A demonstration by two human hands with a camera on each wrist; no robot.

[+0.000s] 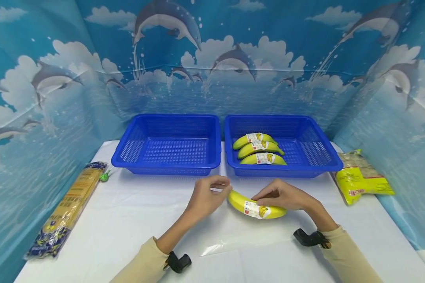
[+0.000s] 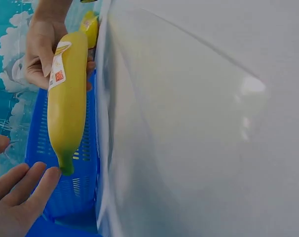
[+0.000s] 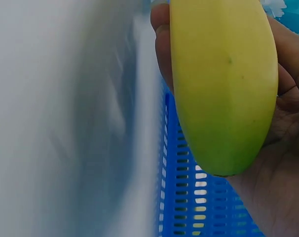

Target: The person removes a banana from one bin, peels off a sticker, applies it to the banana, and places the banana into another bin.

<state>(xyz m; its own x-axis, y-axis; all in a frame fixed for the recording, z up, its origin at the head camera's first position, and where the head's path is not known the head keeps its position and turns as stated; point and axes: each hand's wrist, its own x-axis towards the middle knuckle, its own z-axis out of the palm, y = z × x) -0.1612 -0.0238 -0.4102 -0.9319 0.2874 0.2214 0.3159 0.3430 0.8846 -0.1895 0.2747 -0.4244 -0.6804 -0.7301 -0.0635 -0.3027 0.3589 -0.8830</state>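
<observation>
A yellow banana [image 1: 239, 201] with a white label round its middle is held over the front of the table. My right hand [image 1: 282, 195] pinches it between thumb and fingers near its blunt, greenish end, which fills much of the right wrist view. At the banana's stem end is my left hand [image 1: 209, 195]. In the left wrist view its fingers [image 2: 35, 187] are extended, a fingertip right at the green stem, and the thumb stands apart. Below the banana, a clear plastic sheet or bag [image 1: 241, 240] lies flat on the white cloth.
Behind the hands stand two blue baskets; the right basket [image 1: 283, 169] contains three labelled bananas [image 1: 262, 147]. The left basket [image 1: 166, 169] shows its bare mesh floor. A long noodle-like packet [image 1: 69, 206] and a small green item [image 1: 104, 177] lie left, a yellow packet [image 1: 361, 179] right.
</observation>
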